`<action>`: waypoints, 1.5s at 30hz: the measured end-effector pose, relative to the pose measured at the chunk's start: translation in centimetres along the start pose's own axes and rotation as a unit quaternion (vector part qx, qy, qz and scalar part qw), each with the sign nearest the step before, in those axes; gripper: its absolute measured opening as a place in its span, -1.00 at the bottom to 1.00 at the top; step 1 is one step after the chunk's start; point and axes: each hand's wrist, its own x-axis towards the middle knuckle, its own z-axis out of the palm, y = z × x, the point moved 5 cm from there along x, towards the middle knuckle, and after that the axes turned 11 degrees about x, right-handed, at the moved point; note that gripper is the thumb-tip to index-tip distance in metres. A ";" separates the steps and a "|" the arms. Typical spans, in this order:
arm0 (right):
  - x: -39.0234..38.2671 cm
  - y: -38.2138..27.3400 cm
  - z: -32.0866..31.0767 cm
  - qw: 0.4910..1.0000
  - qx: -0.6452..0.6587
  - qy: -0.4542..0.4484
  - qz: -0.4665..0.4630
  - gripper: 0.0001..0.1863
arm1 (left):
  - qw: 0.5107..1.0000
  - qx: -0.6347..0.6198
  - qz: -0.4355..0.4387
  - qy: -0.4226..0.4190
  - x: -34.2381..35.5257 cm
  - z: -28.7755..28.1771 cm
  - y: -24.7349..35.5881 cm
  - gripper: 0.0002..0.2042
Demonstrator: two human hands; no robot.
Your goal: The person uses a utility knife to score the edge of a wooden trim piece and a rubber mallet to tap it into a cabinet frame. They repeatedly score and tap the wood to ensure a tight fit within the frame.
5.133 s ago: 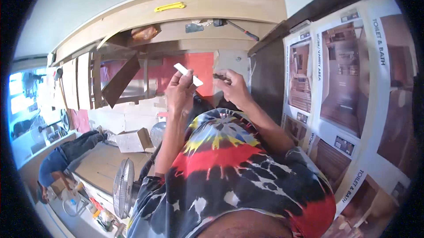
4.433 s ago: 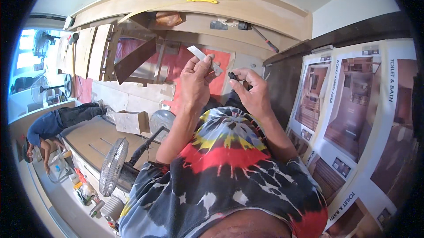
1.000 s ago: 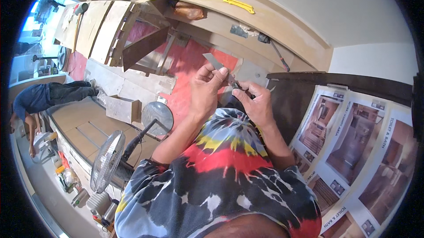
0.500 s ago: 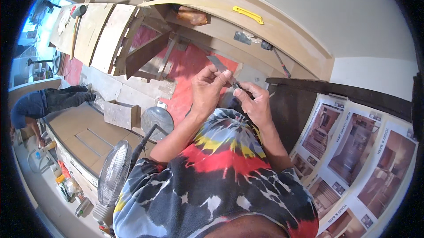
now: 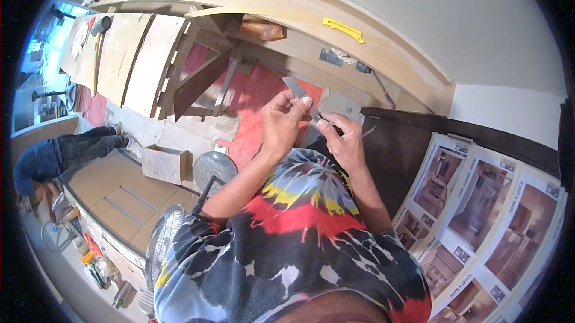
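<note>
In front of my chest, my left hand (image 5: pixel 280 124) pinches a flat grey metal blade (image 5: pixel 293 88) with a slanted end between thumb and fingers. The blade points up and to the left. Close beside it, my right hand (image 5: pixel 344 145) is closed, thumb against fingers, at the blade's lower end. Something small and dark shows at its fingertips, too covered to name. A yellow utility knife (image 5: pixel 344 30) lies on the wooden ledge beyond my hands.
Wooden boards with a mallet (image 5: pixel 102 25) lie at the left. A fan (image 5: pixel 163 239) stands by my left elbow. Printed picture sheets (image 5: pixel 479 203) cover the right side. A co-worker (image 5: pixel 42 164) bends at the far left. A screwdriver (image 5: pixel 383 91) rests on the ledge.
The view has shifted slightly, and the fan is more hidden behind my sleeve. My hands keep nearly the same hold on the blade. The co-worker's arms have moved a little.
</note>
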 end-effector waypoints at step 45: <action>23.3 5.6 -24.9 0.946 0.216 -0.057 0.234 -0.67 | 0.857 0.265 -0.197 0.394 24.8 15.9 -11.5 -0.48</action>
